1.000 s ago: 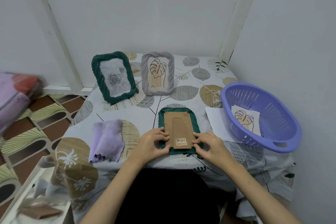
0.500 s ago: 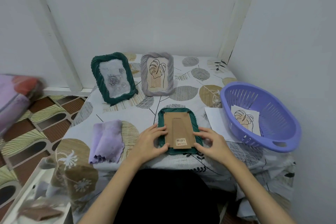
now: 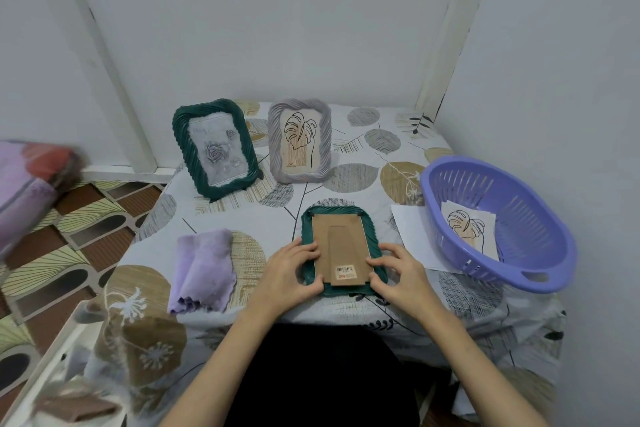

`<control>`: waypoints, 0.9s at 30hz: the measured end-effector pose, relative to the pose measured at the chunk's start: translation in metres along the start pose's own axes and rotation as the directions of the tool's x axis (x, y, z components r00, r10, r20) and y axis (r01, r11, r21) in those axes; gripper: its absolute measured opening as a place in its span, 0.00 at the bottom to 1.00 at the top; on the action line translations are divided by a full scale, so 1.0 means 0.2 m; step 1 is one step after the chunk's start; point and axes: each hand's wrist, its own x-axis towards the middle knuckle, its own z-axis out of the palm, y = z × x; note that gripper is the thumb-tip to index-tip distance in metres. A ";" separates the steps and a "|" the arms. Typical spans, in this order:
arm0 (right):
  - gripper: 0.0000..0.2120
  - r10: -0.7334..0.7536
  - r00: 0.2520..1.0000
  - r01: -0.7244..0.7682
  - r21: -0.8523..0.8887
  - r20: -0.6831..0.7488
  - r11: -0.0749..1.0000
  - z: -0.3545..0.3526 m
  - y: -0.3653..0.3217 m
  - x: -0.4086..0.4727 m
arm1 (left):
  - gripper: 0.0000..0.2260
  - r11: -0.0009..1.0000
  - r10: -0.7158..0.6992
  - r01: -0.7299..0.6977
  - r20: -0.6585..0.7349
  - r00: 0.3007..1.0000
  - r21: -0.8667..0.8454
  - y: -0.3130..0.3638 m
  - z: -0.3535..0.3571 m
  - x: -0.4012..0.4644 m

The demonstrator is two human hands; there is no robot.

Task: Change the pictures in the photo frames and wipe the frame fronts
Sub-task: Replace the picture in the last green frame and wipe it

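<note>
My left hand [image 3: 289,274] and right hand [image 3: 403,272] grip the face-down green frame [image 3: 341,218] at lower centre, fingers curled on its edges. Purple cloth [image 3: 202,269] lies left of it.

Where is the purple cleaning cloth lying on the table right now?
In the head view, the purple cloth lies folded near the table's front left edge, just left of the left hand and the face-down green frame.

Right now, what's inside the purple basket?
The purple basket holds a leaf picture lying on its floor. It may rest on more paper; whatever lies beneath is covered.
</note>
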 end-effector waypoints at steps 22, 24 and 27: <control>0.27 -0.160 0.979 0.140 -0.160 -0.125 0.977 -0.01 -0.40 -0.03 | 0.18 0.177 -0.440 0.388 0.280 0.853 -0.905 0.33 -0.17 0.15; 0.25 -0.041 0.978 0.079 0.182 -0.203 0.980 -0.06 -0.43 0.00 | 0.22 0.316 -0.424 0.478 0.329 0.844 -0.820 0.33 -0.15 0.14; 0.22 0.162 0.972 -0.014 0.638 -0.173 0.770 -0.08 -0.44 0.03 | 0.28 0.352 -0.365 0.541 0.420 0.831 -0.764 0.32 -0.12 0.11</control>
